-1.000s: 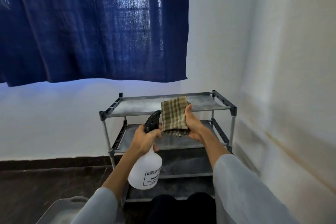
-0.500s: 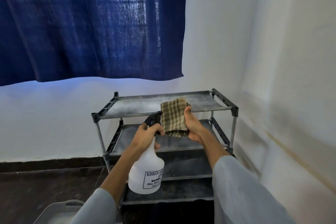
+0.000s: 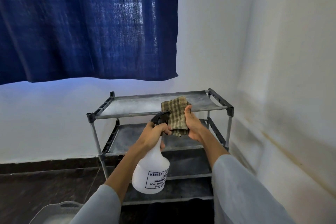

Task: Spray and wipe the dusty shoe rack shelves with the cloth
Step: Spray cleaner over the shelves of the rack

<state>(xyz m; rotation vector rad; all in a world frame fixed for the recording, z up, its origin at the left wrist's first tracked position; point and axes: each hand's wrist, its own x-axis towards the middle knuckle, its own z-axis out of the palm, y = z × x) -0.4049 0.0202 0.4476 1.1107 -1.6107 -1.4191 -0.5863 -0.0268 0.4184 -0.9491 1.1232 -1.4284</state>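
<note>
My left hand (image 3: 154, 133) grips the spray bottle (image 3: 151, 172) by its neck; my right hand (image 3: 193, 127) clutches the checked cloth (image 3: 175, 114) before the dusty shoe rack (image 3: 138, 105).

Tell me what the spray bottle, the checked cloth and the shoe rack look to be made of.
Spray bottle: translucent white plastic, matte, with a black plastic trigger head.
Checked cloth: woven fabric, likely cotton; it folds softly in the right hand.
Shoe rack: grey tubes, seemingly metal, joined by black plastic-looking corner pieces; the shelf panels look like thin dark sheet under pale dust, material unclear.
</note>
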